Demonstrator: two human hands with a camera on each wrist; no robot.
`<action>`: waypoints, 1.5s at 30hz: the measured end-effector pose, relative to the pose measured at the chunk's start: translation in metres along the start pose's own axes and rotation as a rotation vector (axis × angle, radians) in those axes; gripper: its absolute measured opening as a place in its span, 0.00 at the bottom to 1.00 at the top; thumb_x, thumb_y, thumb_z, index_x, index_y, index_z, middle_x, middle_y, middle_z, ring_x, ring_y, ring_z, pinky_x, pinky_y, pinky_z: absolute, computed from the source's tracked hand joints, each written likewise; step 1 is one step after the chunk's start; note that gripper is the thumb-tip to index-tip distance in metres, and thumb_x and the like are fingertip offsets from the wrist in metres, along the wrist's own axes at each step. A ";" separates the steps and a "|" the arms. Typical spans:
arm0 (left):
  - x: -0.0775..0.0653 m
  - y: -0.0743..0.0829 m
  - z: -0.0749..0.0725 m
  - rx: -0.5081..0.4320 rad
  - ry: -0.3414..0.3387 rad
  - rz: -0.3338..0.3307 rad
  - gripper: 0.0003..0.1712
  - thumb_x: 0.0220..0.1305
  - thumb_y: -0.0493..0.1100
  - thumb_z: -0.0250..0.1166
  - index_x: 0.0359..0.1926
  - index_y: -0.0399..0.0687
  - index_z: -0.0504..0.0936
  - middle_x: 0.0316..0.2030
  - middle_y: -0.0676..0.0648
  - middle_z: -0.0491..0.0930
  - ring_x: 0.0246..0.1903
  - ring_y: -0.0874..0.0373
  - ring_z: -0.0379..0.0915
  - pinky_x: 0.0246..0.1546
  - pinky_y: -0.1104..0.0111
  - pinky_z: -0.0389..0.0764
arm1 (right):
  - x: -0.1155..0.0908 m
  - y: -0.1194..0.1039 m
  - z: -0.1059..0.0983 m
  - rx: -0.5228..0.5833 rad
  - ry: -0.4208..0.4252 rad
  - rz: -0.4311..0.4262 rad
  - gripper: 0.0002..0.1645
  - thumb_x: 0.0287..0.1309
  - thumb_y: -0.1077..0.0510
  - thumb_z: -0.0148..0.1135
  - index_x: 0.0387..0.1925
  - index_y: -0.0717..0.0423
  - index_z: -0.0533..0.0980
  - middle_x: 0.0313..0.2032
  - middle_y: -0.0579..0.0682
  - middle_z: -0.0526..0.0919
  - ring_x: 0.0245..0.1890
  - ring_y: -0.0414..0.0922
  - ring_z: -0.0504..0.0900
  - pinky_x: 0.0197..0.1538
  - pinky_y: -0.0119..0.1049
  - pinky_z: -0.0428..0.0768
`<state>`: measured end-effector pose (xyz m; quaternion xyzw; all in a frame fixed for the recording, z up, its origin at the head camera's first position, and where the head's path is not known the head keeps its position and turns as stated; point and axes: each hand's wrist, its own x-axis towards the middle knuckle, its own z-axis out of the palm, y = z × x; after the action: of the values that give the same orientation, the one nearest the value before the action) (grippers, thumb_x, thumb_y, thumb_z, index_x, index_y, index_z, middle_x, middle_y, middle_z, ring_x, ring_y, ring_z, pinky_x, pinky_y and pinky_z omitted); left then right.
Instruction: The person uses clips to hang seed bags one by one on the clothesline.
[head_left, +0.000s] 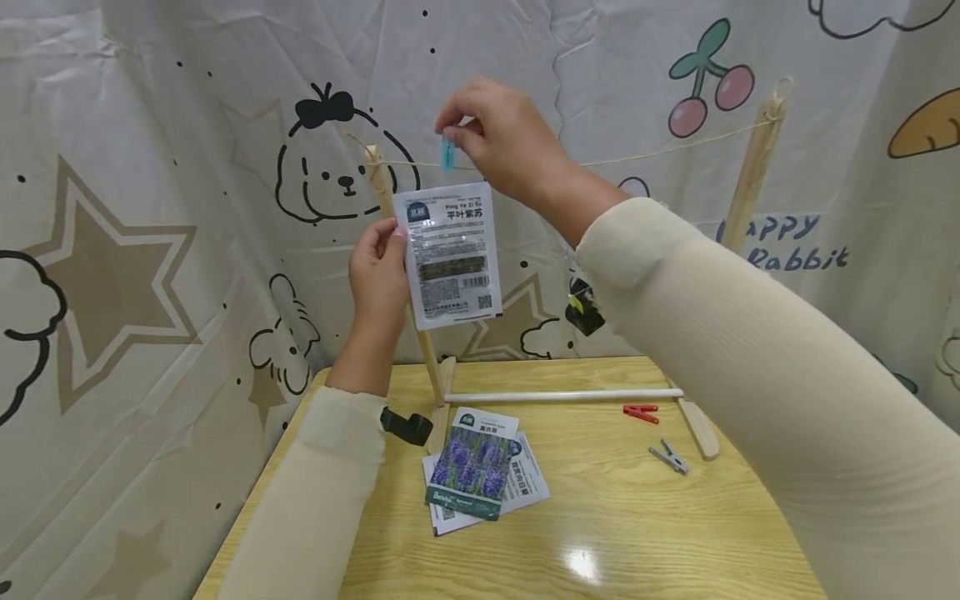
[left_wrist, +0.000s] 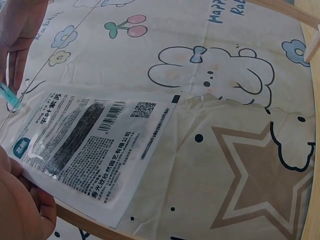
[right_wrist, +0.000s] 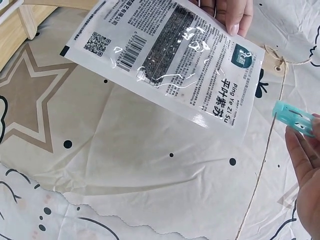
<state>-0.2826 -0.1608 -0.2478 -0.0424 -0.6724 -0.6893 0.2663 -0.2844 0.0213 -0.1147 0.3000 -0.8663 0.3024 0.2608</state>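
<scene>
1. Seed packet (head_left: 452,250): upright, slightly tilted, printed side facing the viewer, just below the string (head_left: 667,152) and apart from it.
2. Left hand (head_left: 380,268): closed in a pinch on the packet's left edge.
3. Right hand (head_left: 501,133): thumb and fingertips together, pinching a blue clothespin (head_left: 447,155), its lower end at the string.
4. Wooden posts (head_left: 752,175), left and right: carry the string; a white rod (head_left: 562,396) runs between their feet.
5. Counter (head_left: 630,533): lavender packet (head_left: 472,467) overlapping other packaging, near left; red clothespin (head_left: 640,413) and grey clothespin (head_left: 670,457), right.
6. Far side: printed cloth (head_left: 225,183).
</scene>
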 end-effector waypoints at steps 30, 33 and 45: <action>0.007 -0.003 0.004 -0.079 -0.035 0.045 0.11 0.77 0.43 0.55 0.54 0.47 0.80 0.44 0.51 0.81 0.40 0.61 0.77 0.40 0.72 0.78 | 0.003 0.000 0.012 -0.058 -0.133 0.027 0.14 0.75 0.56 0.52 0.53 0.52 0.82 0.55 0.48 0.81 0.50 0.42 0.78 0.55 0.34 0.77; 0.007 -0.003 0.005 -0.081 -0.035 0.046 0.12 0.77 0.43 0.55 0.54 0.47 0.80 0.45 0.51 0.81 0.41 0.61 0.78 0.41 0.72 0.79 | 0.002 0.000 0.012 -0.054 -0.133 0.037 0.14 0.75 0.55 0.52 0.53 0.51 0.82 0.55 0.48 0.81 0.50 0.42 0.78 0.54 0.34 0.77; 0.004 -0.002 0.005 -0.079 -0.041 0.053 0.12 0.78 0.43 0.54 0.54 0.48 0.80 0.48 0.50 0.82 0.42 0.60 0.77 0.43 0.72 0.79 | 0.002 0.000 0.013 0.005 -0.161 0.041 0.15 0.75 0.56 0.54 0.55 0.53 0.81 0.59 0.50 0.80 0.54 0.41 0.84 0.52 0.33 0.80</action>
<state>-0.2887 -0.1576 -0.2476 -0.0849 -0.6488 -0.7068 0.2689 -0.2900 0.0115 -0.1225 0.3060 -0.8899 0.2846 0.1831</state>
